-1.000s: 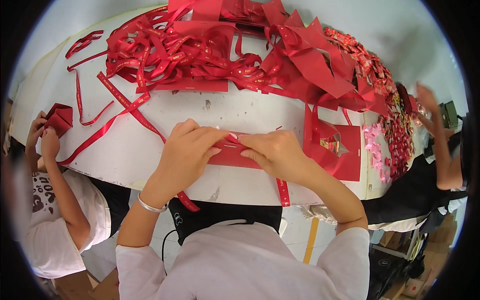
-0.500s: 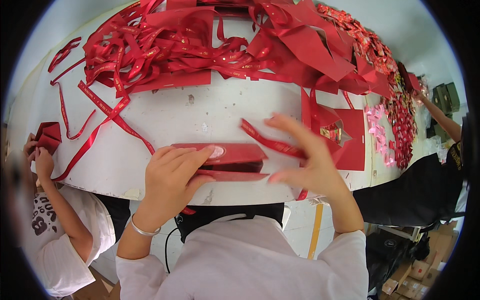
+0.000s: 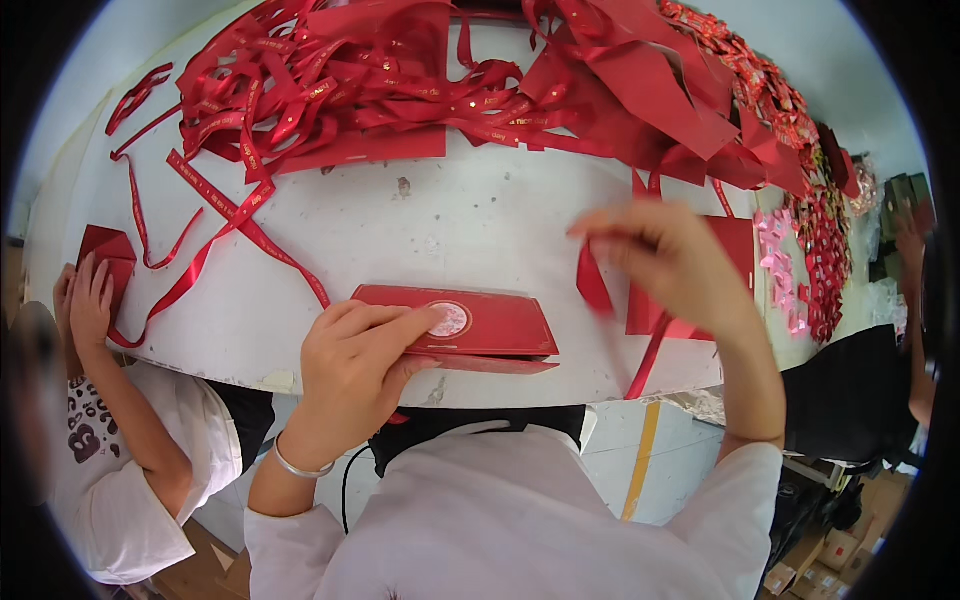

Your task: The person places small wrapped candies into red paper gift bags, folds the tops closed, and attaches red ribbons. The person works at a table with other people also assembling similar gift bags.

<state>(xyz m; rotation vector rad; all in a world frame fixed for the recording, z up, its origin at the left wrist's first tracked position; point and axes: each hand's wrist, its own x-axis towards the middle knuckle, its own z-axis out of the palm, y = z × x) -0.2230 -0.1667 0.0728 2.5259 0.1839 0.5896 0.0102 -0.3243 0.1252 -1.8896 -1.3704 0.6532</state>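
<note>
As left hand (image 3: 352, 358) clasps box (image 3: 500, 322), right hand (image 3: 682, 262) holds ribbon (image 3: 592, 284).

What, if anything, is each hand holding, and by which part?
Left hand: red paper box, by its left half. Right hand: red ribbon; motion blur hides exactly where.

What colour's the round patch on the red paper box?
The round patch is pinkish white, clearest in the head view.
</note>
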